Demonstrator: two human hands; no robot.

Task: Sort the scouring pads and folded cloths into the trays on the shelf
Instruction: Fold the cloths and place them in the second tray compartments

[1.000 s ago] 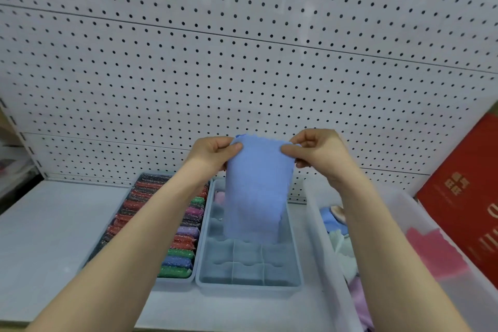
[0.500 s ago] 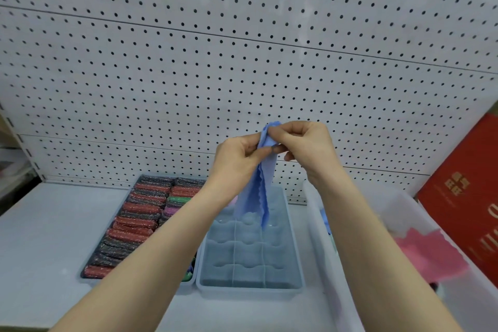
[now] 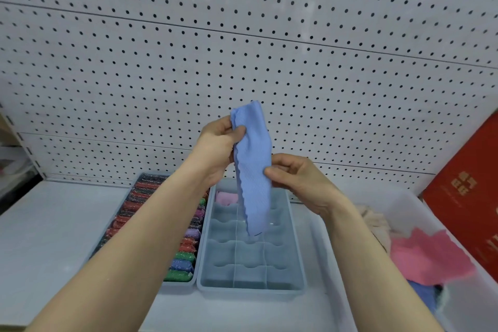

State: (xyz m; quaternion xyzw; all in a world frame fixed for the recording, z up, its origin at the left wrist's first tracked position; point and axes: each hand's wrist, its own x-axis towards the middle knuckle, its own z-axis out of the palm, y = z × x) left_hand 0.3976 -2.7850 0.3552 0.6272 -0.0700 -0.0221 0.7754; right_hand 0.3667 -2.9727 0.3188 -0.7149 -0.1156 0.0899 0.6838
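A light blue cloth [image 3: 253,170], folded into a long narrow strip, hangs upright above the grey divided tray [image 3: 297,259]. My left hand [image 3: 218,145] pinches its top end. My right hand [image 3: 299,178] grips its right edge at mid-length. The strip's lower end dangles over the tray's middle compartments. A pink folded cloth [image 3: 225,198] sits in the tray's far left compartment. To the left, a second tray [image 3: 177,283] holds several glittery scouring pads [image 3: 179,264] in red, dark, purple, green and blue; my left forearm hides part of them.
A clear plastic bin [image 3: 420,213] at the right holds loose cloths, a pink one [image 3: 428,256] on top, a beige one [image 3: 373,221] behind. A red box [image 3: 463,188] leans at the far right. White pegboard [image 3: 242,48] backs the grey shelf [image 3: 48,237].
The cloth was spread wide between both hands, then brought together in half. Now my right hand has slid down to its middle while my left keeps the top.
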